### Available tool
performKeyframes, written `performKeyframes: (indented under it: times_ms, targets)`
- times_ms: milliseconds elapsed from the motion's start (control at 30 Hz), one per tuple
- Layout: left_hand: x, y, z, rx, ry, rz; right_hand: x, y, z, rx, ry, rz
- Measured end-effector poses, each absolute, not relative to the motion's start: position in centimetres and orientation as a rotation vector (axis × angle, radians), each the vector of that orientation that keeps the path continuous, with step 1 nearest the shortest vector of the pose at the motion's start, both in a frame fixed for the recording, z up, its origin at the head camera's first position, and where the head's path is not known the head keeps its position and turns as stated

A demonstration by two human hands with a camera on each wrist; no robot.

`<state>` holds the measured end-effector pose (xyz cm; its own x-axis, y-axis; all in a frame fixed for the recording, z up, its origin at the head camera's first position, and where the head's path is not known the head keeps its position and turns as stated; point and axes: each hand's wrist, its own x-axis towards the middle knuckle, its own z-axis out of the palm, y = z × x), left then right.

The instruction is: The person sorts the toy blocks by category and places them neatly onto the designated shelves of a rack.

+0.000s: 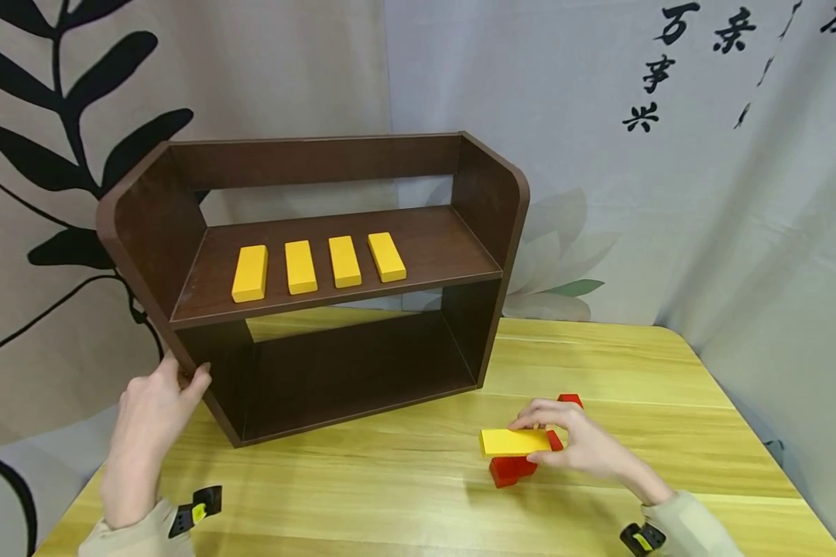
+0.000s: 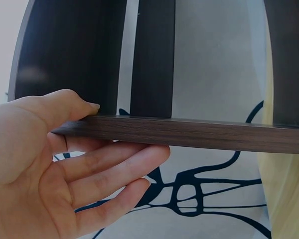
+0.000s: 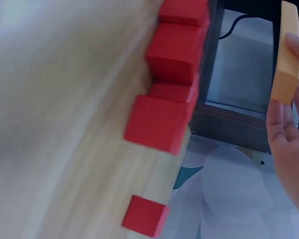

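Left hand (image 1: 155, 408) grips the lower left edge of the dark brown wooden shelf unit (image 1: 306, 271), apparently to steady it. Right hand (image 1: 585, 445) pinches a flat yellow rectangular block (image 1: 515, 442), lifted above the red wooden blocks (image 1: 512, 469) on the light wooden table (image 1: 404, 495); four matching yellow blocks (image 1: 318, 265) lie in a row on the shelf.

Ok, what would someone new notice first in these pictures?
Probably the dark brown shelf unit standing on the yellow wooden table, with four yellow blocks in a row on its upper shelf. The left hand grips its left side panel, while the right hand holds a fifth yellow block over red blocks.
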<state>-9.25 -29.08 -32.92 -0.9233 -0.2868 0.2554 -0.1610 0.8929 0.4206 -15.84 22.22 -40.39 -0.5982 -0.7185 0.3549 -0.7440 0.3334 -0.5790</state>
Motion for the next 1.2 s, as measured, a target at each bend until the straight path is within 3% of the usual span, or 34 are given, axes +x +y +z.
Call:
performKeyframes:
  times_ms: [1200]
  targets:
    - [-9.2,-28.9,-33.0,0.350,-2.749,-0.574,-18.9,13.5,-32.1,0.789,-2.151,1.367]
